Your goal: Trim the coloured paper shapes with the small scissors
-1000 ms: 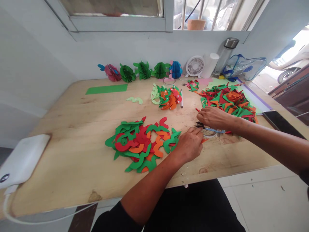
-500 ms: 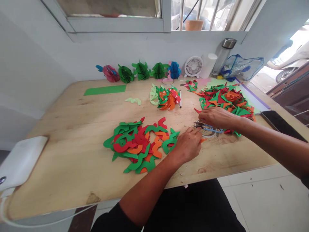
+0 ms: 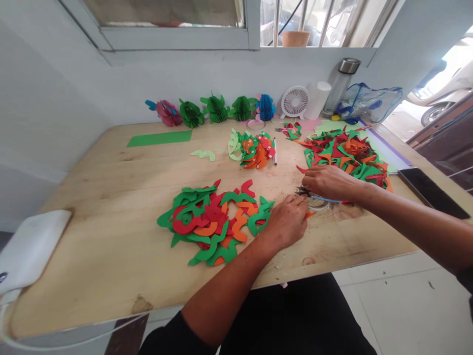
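Observation:
My right hand is closed around small thread snips with dark blades and blue handles, mostly covered by the fingers. The blades point left, just above the fingertips of my left hand. That left hand is pinched, and an orange paper piece pokes out at its right side; the rest of the piece is hidden. Beneath the snips a round, pale roll or ring lies on the table. Left of my left hand spreads a pile of wavy cut pieces in green, red and orange.
A heap of pointed scraps lies beyond my right hand, beside a phone. Farther back are a marker pen, stacked cut pieces, a small fan and folded paper figures. A white box sits at the left.
My right fingers have closed farther over the snips, so less of the blue handles shows. My left hand has stayed almost in place. The whole view has shifted very slightly.

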Motion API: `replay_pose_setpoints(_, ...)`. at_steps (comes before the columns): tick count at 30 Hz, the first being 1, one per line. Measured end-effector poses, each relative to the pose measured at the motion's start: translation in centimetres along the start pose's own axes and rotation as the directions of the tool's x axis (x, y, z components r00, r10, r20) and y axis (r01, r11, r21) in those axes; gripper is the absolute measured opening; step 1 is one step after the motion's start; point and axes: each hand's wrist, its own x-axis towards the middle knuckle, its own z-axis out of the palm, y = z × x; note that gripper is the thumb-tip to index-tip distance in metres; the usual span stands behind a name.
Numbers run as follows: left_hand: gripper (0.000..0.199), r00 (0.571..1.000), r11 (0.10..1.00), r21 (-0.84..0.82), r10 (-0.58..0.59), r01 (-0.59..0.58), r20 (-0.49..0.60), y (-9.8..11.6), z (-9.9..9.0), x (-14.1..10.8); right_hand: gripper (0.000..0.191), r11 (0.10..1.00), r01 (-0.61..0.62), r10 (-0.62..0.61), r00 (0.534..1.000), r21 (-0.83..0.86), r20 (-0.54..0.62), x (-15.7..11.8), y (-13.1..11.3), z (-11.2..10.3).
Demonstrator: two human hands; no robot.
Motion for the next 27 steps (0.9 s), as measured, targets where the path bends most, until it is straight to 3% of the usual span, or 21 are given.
replay_pose_setpoints(27,0.017,1.000,1.000,-0.008,0.016,-0.016,-0.017,-0.02,-0.08,-0.06,0.013,1.000,0.002,-0.002,0.998,-0.007,0.064,0.61,-0.20,-0.01)
